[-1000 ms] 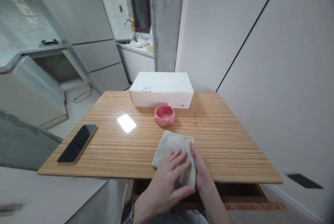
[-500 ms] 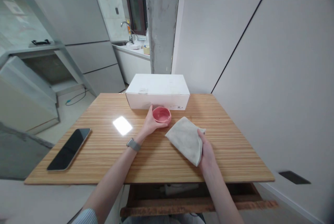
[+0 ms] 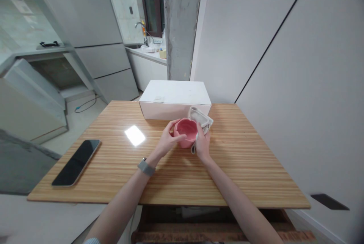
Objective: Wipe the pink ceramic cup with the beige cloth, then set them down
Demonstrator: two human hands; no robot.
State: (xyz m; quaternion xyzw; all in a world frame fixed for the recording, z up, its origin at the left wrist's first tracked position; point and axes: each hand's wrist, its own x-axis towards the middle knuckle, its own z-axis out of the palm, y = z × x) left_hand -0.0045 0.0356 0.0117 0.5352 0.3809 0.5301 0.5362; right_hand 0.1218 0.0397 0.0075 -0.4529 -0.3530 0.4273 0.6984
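Note:
Between my two hands is a small pink bowl with a wavy rim, its hollow facing up and towards me. My left hand grips its left side, thumb over the near rim and fingers round the outside. On the bowl's right side, my right hand is closed on a light grey cloth, bunched and pressed against the bowl wall. Part of the cloth hangs below the bowl. Whether the bowl's base touches the table is hard to make out.
Behind the bowl a white box stands at the far edge of the wooden table. A black phone lies at the left. Beneath the near edge an open drawer juts out. A pale wall rises on the right.
My right hand has brought the cloth left and forward against the bowl, and the cloth is now bunched. The bowl has come slightly right and nearer, tipped towards me, in my left hand.

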